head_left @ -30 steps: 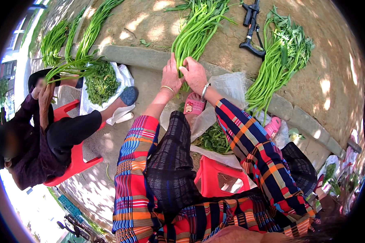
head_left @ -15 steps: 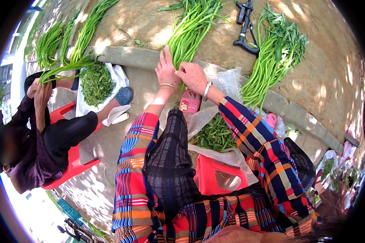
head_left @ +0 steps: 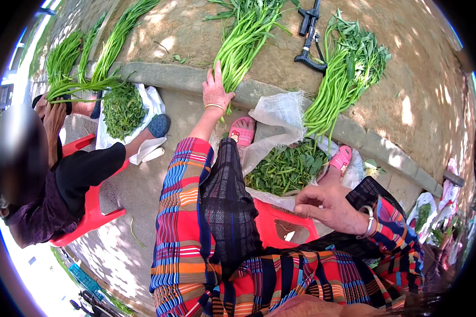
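Reaching fwd, left hand [head_left: 216, 91] lies flat on the mid stem bundle [head_left: 246, 39] at the curb edge [head_left: 185, 76], fingers spread, not gripping yet. Right hand [head_left: 328, 203] hovers over the knee, fingers loosely curled, empty. Plucked leaves [head_left: 285, 169] already heaped on the sack [head_left: 280, 113]; 2 bundles left, looks abt midway.

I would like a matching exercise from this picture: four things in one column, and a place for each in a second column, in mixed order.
Things:
1. left hand
2. right hand
3. chopped greens
4. black tool

Places:
A. on the white sack between the pink sandals
B. above the red stool, holding nothing
C. on the bare ground between two stalk bundles
D. on the stem ends of the middle bundle, at the kerb

Pairs: 1-D, 2-B, 3-A, 4-C
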Tool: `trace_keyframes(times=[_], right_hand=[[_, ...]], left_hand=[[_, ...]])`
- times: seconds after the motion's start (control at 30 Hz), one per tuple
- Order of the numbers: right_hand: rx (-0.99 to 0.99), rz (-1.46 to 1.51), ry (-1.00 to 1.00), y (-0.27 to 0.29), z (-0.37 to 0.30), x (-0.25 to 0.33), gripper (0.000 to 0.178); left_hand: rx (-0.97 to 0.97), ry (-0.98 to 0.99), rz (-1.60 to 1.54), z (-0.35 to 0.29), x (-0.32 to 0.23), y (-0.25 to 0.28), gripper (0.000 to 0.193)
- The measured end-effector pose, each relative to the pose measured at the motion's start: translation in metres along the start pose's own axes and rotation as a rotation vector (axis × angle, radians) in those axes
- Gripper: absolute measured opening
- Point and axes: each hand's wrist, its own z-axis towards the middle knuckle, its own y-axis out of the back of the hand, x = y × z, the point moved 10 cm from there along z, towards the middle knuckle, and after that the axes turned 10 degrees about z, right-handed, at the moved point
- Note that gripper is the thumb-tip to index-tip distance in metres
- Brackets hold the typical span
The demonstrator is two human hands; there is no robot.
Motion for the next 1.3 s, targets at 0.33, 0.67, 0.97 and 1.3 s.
trace_keyframes(times=[0.33, 0.67, 0.97, 1.3], right_hand=[[-0.084, 0.283, -0.010, 0.000, -0.017, -0.014, 0.017], [0.012, 0.225, -0.039, -0.015, -0.025, -0.008, 0.017], [-0.015, 0.155, 0.073, -0.020, -0.028, -0.002, 0.022], [-0.003, -0.061, 0.240, -0.022, -0.040, -0.005, 0.025]], left_hand=[[-0.077, -0.059, -0.345, -0.001, 0.003, 0.003, 0.127], [-0.068, 0.035, -0.489, -0.031, 0.042, -0.016, 0.131], [-0.065, 0.183, -0.796, -0.063, 0.071, -0.019, 0.106], [-0.258, 0.199, -0.614, -0.024, 0.081, 0.052, 0.056]])
